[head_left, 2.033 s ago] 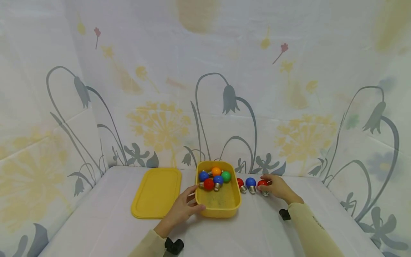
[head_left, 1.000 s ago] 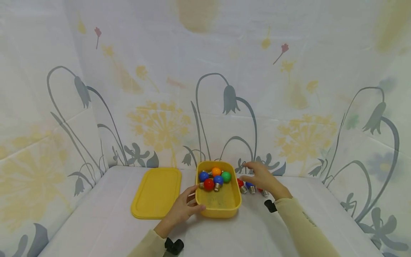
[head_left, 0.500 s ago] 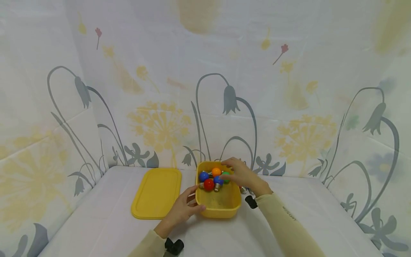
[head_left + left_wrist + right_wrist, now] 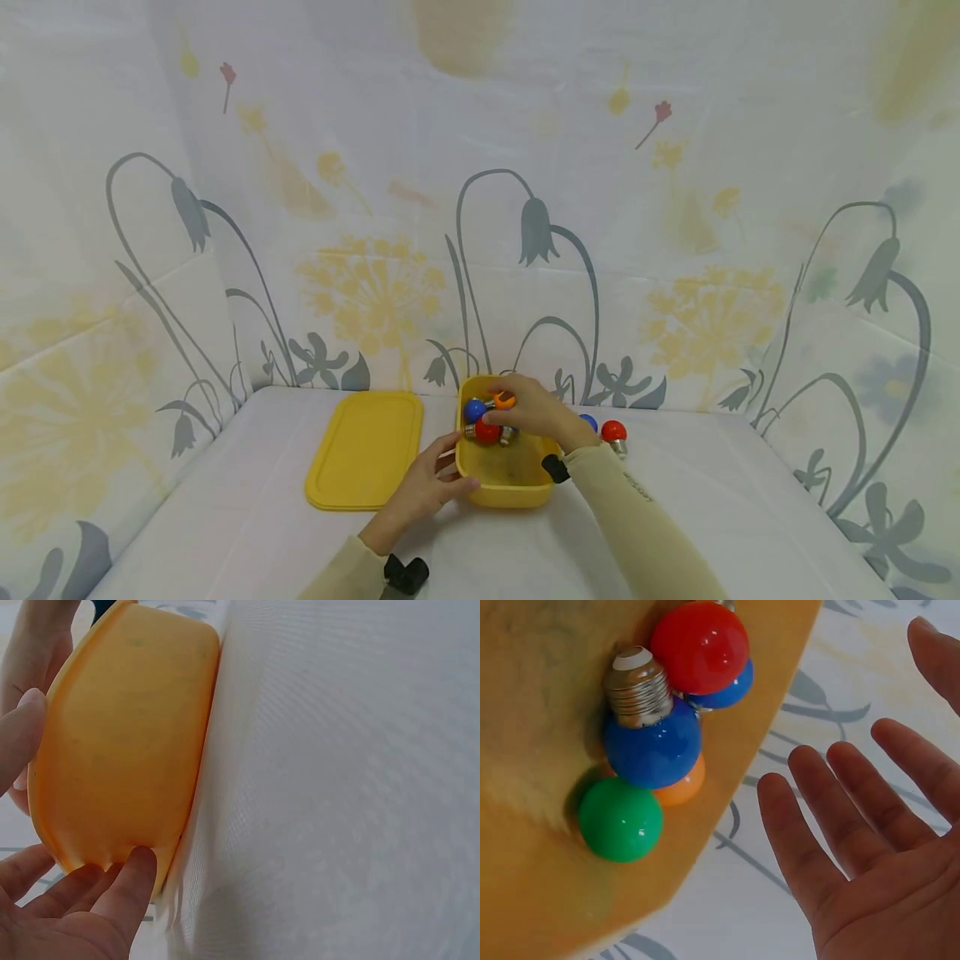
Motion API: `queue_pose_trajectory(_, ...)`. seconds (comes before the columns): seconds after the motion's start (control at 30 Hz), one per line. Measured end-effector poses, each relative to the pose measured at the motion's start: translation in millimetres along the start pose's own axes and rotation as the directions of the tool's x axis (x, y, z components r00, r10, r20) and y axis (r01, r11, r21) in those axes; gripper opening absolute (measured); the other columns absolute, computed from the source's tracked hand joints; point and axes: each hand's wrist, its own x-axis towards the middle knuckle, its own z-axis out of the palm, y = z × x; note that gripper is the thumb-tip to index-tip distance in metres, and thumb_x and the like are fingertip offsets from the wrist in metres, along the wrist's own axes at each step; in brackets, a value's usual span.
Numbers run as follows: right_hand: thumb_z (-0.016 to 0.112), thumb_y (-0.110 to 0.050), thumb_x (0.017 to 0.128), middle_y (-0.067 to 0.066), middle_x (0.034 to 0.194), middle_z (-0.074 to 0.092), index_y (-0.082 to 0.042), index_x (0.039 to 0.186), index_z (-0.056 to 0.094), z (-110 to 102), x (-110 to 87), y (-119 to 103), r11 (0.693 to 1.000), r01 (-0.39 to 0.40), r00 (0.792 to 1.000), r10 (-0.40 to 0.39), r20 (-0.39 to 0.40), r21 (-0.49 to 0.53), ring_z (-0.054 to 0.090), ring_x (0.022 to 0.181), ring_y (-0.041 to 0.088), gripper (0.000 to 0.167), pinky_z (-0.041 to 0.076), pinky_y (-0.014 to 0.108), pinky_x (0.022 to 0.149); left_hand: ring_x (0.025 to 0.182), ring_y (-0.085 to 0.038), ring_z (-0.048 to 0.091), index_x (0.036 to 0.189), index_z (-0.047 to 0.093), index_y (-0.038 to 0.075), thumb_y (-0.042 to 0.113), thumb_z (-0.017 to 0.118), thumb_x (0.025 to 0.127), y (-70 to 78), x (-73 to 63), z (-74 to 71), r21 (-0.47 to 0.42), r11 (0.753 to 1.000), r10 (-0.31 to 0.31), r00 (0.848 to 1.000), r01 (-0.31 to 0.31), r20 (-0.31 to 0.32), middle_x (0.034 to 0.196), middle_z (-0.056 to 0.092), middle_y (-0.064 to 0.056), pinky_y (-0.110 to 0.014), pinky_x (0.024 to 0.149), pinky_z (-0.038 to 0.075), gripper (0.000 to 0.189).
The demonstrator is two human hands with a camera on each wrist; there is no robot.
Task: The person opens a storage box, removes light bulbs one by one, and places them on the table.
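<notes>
A yellow plastic box (image 4: 507, 497) stands in the middle of the table. My left hand (image 4: 423, 492) holds its near left corner, thumb on the front and fingertips against the side wall (image 4: 127, 735). Over the box hangs my right hand (image 4: 532, 410), palm empty and fingers spread in the right wrist view. Inside lie small coloured light bulbs with screw bases: red (image 4: 700, 649), blue (image 4: 652, 742), another blue (image 4: 474, 410), green (image 4: 621, 819) and orange (image 4: 681, 787). My right hand hides part of them in the head view.
Left of the box lies a flat yellow lid (image 4: 366, 450). On the table to its right are a blue bulb (image 4: 588, 422), partly covered by my right wrist, and a red bulb (image 4: 613, 432). A flower-printed cloth (image 4: 390, 208) rises behind the white table (image 4: 225, 508).
From beside the red bulb at the far right, my right hand has moved left across the loose bulbs to above the box, carrying nothing. My left hand and the box have stayed put.
</notes>
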Motion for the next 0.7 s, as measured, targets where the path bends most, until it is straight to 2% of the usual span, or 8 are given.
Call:
queue_pose_trajectory(0.17,0.074,-0.035,0.084,0.008,0.124,0.06,-0.01,0.125,0.062,3,5.5,-4,1.0,-0.004,1.0,0.004,0.011,-0.022,0.055,0.111,0.029,0.049,0.048,0.043,0.096,0.133,-0.043,0.036,0.148,0.025,-0.003,0.016,0.075,0.084,-0.8,0.4,-0.3,-0.004,1.0,0.009,1.0,-0.009,0.002,0.149,0.028,-0.028,-0.042,0.1,0.044,0.083)
queue_pose_trajectory(0.47,0.078,-0.023,0.081,0.011,0.115,0.064,-0.003,0.117,0.064,15,18.5,2,0.996,0.055,0.996,-0.05,0.067,-0.066,0.059,0.103,0.027,0.043,0.048,0.042,0.094,0.133,-0.042,0.037,0.147,0.027,-0.003,0.013,0.074,0.085,-1.5,-0.5,0.0,-0.003,0.999,0.032,0.999,-0.032,-0.002,0.148,0.029,-0.027,-0.04,0.101,0.044,0.08)
queue_pose_trajectory(0.7,0.079,-0.02,0.08,0.003,0.105,0.065,-0.008,0.111,0.068,27,25.0,8,0.996,0.04,0.989,-0.028,0.143,-0.077,0.057,0.089,0.019,0.035,0.052,0.029,0.079,0.132,-0.043,0.037,0.147,0.027,-0.003,0.014,0.074,0.085,-2.3,-1.0,-0.2,-0.006,0.999,0.037,0.999,-0.037,0.001,0.148,0.029,-0.028,-0.039,0.1,0.044,0.08)
